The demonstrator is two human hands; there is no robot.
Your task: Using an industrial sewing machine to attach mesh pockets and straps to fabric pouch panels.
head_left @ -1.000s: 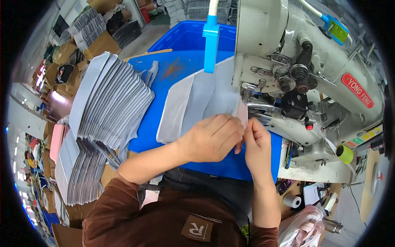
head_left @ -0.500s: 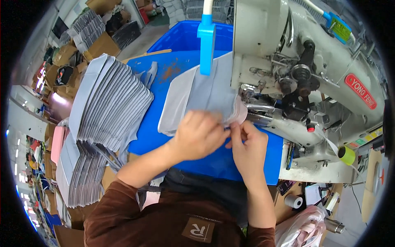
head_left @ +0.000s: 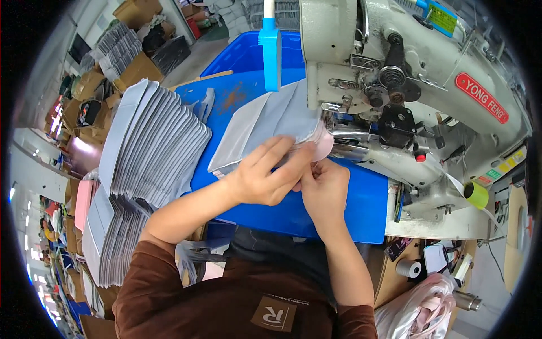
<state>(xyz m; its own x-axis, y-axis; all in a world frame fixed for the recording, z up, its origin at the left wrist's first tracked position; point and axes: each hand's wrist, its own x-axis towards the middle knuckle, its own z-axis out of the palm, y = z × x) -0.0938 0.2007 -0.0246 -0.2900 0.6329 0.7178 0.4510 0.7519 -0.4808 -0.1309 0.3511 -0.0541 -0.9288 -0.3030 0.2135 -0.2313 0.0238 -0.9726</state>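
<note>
A grey-blue fabric panel [head_left: 276, 116] with a pale mesh side lies on the blue work surface, its right end by the needle area of a sewing machine [head_left: 389, 85]. A small rounded pink fabric piece [head_left: 323, 146] sits at that end. My left hand [head_left: 268, 172] grips the panel's near edge, fingers bent over it. Close against its fingertips, my right hand [head_left: 327, 189] is closed in a pinch at the edge below the pink piece. What lies right between the fingertips is mostly hidden.
Left of the panel stands a tall stack of grey-blue fabric panels [head_left: 158, 141]. A blue bin [head_left: 226, 53] is behind the blue table [head_left: 361, 212]. A blue lamp-like fixture [head_left: 271, 59] hangs above. At lower right are a thread spool [head_left: 408, 268] and a bag [head_left: 420, 302].
Both hands have shifted slightly left, and the left hand's fingers have stretched over the panel edge. The panel has turned a little, and more of the pink piece shows. The whole view has shifted.
</note>
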